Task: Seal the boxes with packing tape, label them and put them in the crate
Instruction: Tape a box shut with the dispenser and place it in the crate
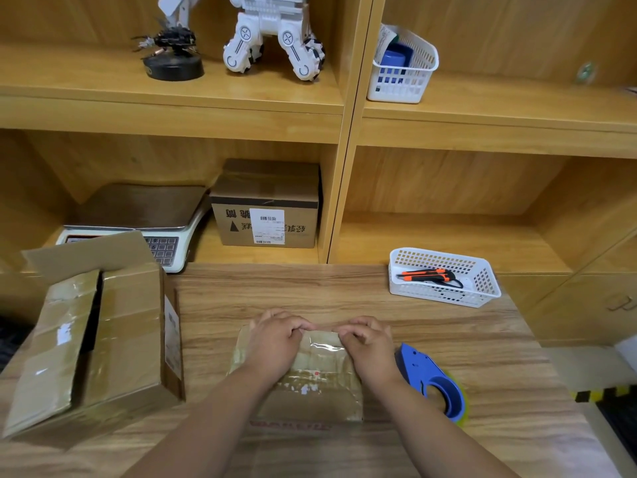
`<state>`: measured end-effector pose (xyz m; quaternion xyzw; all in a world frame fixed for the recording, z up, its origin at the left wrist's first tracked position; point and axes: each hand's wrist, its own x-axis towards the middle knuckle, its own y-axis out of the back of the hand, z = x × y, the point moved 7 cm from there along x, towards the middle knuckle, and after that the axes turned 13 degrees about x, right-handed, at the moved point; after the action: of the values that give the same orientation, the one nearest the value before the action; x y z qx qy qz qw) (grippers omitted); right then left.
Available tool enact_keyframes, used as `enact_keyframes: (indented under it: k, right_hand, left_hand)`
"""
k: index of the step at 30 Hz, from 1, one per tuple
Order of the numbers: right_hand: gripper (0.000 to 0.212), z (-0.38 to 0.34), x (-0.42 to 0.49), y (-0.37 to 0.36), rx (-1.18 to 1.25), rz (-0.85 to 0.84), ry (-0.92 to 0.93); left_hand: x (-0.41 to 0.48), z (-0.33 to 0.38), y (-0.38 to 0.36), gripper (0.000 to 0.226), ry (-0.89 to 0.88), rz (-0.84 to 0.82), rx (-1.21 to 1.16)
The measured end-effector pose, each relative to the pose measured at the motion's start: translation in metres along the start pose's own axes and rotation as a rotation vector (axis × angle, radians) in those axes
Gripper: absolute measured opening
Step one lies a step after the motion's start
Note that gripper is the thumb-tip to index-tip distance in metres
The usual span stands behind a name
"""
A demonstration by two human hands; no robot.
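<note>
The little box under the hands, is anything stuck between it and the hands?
Nothing visible. Both hands, left and right, press directly on the small box and its clear tape. The blue tape dispenser sits off to the right.

A small box (310,381) sits low in the middle on the tabletop (275,291). A big box (93,339) is at its left, a tape holder (434,381) just right. A basket (444,277) sits farther back right, with a knife (427,274) in it.
</note>
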<state>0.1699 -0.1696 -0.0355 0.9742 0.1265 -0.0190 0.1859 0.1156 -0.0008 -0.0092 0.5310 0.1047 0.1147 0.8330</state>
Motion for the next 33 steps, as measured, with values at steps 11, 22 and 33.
enact_keyframes:
  k: [11,22,33]
  right_hand:
    - [0.02,0.019,-0.016,0.012,0.51,0.042,-0.312]
    - [0.084,0.014,-0.033,0.0,0.047,-0.225,-0.05]
    - [0.085,0.017,-0.043,0.001,0.214,-0.341,-0.149]
  left_hand:
    - [-0.008,-0.001,0.005,0.034,-0.036,-0.05,-0.092]
    - [-0.018,0.012,-0.013,0.086,-0.34,-0.255,0.296]
    - [-0.016,0.012,-0.007,0.068,-0.385,-0.238,0.312]
